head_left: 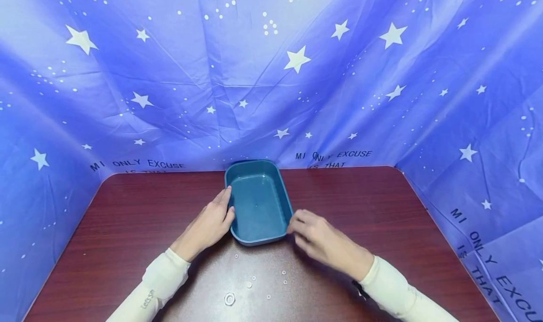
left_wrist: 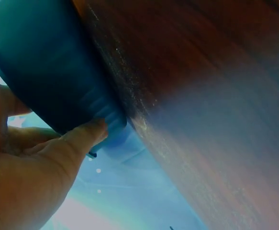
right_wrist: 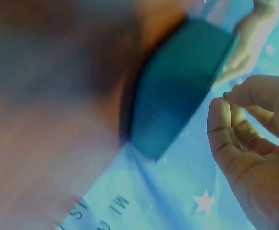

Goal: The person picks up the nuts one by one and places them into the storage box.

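Note:
A dark teal rectangular tray point(head_left: 258, 243) stands on the table, its inside facing up. At its left wall my left hand point(head_left: 208, 225) grips the rim. The left wrist view shows the thumb point(left_wrist: 84, 136) against the tray wall point(left_wrist: 58, 62) and the fingers by the rim. Beside the tray's near right corner is my right hand point(head_left: 320, 239). In the right wrist view its thumb and index finger pinch a tiny dark piece point(right_wrist: 226, 95), mostly hidden by the fingertips; it looks like a small nut, but its kind is unclear.
On the table point(head_left: 352, 194), in front of the tray, lie a large hex nut point(head_left: 229, 299) and several tiny nut-like pieces, among them a small nut point(head_left: 249, 284). A blue star-printed cloth point(head_left: 254, 77) hangs close behind the tray and along both sides.

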### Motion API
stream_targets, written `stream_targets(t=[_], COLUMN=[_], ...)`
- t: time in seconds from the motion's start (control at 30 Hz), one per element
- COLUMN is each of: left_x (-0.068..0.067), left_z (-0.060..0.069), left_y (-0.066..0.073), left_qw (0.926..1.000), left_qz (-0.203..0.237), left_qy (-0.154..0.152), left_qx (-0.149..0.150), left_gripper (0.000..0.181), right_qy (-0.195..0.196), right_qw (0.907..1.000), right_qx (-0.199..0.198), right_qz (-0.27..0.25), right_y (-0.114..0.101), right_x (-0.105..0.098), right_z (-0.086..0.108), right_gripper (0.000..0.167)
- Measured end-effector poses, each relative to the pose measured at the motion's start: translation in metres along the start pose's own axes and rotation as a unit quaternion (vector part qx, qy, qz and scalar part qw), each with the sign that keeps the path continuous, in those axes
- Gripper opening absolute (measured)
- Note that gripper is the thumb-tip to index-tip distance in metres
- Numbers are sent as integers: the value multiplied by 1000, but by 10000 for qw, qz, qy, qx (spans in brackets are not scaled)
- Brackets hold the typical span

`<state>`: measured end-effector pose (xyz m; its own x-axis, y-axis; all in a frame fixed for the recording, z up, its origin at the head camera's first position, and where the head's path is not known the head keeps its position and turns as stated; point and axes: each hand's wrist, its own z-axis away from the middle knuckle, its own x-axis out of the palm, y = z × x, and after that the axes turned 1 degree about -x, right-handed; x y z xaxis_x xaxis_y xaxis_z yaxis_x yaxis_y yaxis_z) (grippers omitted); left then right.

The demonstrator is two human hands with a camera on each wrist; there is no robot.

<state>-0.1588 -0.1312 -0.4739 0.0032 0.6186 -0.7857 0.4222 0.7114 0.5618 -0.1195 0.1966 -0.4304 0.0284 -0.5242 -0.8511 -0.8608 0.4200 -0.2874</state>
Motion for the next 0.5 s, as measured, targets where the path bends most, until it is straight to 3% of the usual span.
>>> stream_targets(t=[0.07,0.27,0.5], left_x=[6,11,23], left_z=[0,-1,-4], left_y=[-7,-10,-23], left_qw=[9998,9985,9989], left_qz=[88,461,395], left_qy=[132,288,254], left_qx=[106,100,88], left_gripper=[64,64,65], right_qy=[175,257,174], right_qw=[9996,9957,9926], right_qx=[236,890,1193], right_qz=[-46,-47,123], right_y=[8,31,51], right_x=[-2,4,19], right_z=[-10,-37,-59], right_gripper=[20,14,12])
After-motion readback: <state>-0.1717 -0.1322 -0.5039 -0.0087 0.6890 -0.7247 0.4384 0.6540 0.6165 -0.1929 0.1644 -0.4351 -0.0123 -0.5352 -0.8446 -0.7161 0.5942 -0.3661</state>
